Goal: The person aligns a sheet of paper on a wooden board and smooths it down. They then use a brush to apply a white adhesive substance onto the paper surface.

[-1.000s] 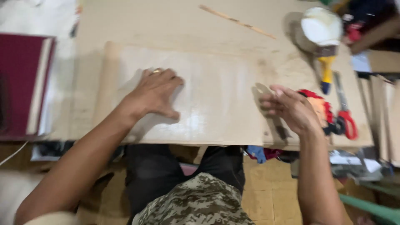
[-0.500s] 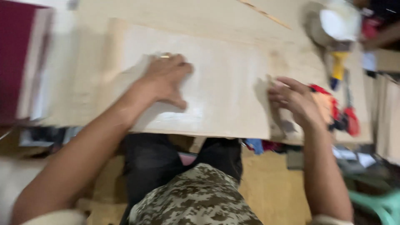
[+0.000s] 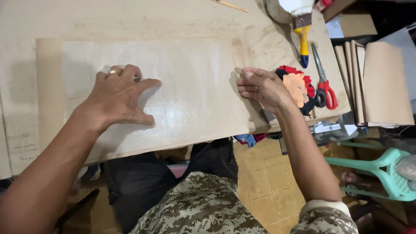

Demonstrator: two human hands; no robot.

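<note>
Glossy sheet (image 3: 190, 86) under splayed open left hand (image 3: 119, 97); right hand (image 3: 262, 86) curled loosely at its edge.

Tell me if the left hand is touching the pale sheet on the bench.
Touching. The head view shows the left hand spread flat on the pale sheet, fingertips pressing its surface.

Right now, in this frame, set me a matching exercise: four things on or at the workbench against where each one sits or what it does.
Things:
1. left hand
2. right hand
3. scissors
4. paintbrush

Places:
A. top right, yellow handle pointing down
B. fingers spread flat on the pale sheet
C. at the sheet's right edge
D. red handles, right of the felt flower

Pairs: 1-B, 2-C, 3-D, 4-A
</note>
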